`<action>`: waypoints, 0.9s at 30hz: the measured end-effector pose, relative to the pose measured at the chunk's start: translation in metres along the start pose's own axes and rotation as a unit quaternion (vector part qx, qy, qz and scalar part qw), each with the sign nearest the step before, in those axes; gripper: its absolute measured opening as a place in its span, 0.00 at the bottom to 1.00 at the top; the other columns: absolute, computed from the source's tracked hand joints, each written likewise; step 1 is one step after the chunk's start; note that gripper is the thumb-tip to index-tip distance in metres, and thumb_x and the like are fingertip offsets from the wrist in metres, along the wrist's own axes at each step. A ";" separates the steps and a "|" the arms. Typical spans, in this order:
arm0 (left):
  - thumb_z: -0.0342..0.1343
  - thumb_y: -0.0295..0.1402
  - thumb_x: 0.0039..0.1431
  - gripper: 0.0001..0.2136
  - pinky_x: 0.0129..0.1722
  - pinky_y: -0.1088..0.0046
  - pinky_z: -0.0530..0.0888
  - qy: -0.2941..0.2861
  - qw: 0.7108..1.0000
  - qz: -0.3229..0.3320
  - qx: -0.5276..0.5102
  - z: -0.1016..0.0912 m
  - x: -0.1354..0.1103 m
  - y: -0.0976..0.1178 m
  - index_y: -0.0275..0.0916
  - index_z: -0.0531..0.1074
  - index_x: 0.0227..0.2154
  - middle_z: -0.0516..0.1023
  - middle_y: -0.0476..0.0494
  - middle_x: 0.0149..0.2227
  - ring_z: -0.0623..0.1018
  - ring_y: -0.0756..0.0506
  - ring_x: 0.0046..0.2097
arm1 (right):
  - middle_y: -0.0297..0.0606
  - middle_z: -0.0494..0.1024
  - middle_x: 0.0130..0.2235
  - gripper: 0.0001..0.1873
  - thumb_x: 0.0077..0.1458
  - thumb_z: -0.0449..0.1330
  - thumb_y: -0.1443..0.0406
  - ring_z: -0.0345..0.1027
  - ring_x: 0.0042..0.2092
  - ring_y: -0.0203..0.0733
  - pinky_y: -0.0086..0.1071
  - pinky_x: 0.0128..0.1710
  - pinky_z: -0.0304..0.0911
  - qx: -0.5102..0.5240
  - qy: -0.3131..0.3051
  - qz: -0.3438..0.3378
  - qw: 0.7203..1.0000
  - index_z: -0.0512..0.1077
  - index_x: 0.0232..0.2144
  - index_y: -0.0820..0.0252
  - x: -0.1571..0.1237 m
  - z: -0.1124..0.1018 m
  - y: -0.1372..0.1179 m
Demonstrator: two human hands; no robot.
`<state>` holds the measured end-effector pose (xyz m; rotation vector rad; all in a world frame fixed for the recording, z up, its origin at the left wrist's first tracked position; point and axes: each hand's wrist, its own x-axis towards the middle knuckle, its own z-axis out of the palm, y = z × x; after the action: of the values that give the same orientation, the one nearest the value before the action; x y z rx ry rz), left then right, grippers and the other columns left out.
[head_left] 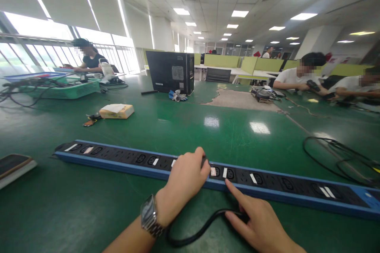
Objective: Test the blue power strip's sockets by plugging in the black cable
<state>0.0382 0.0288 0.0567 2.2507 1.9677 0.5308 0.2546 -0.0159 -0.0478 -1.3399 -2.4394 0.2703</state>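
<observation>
Power strip (219, 172) under curled L hand (185, 176), idx-out R hand (255, 214)

Own kit check: both hands bare, fingers uncovered on left hand (187, 174) and right hand (258, 219). Left wrist wears a watch (149, 211): squarish case, rounded corners, silvery metal edge. Its face (148, 210) is dark and glassy with pale glare across it; can't read anything on it. Band (155, 229) is metal links, silver with darker tones, wrapped round my wrist. Near-left forearm (127, 237) is bare down to the near edge of view. Same on the right: bare wrist (286, 243), skin uncovered to the edge.
</observation>
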 end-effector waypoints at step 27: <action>0.48 0.41 0.59 0.13 0.26 0.74 0.59 -0.021 0.999 -0.031 -0.025 -0.031 -0.027 -0.125 0.42 0.73 0.38 0.70 0.52 0.21 0.70 0.48 0.26 | 0.34 0.74 0.22 0.20 0.60 0.48 0.55 0.68 0.24 0.35 0.31 0.25 0.48 0.065 -0.004 -0.163 0.984 0.72 0.24 0.57 0.024 0.033 -0.034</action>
<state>-0.0923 0.0175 0.0421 2.1455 1.9735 0.5156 0.2040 -0.0140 -0.0625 -0.8692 -2.5484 0.3435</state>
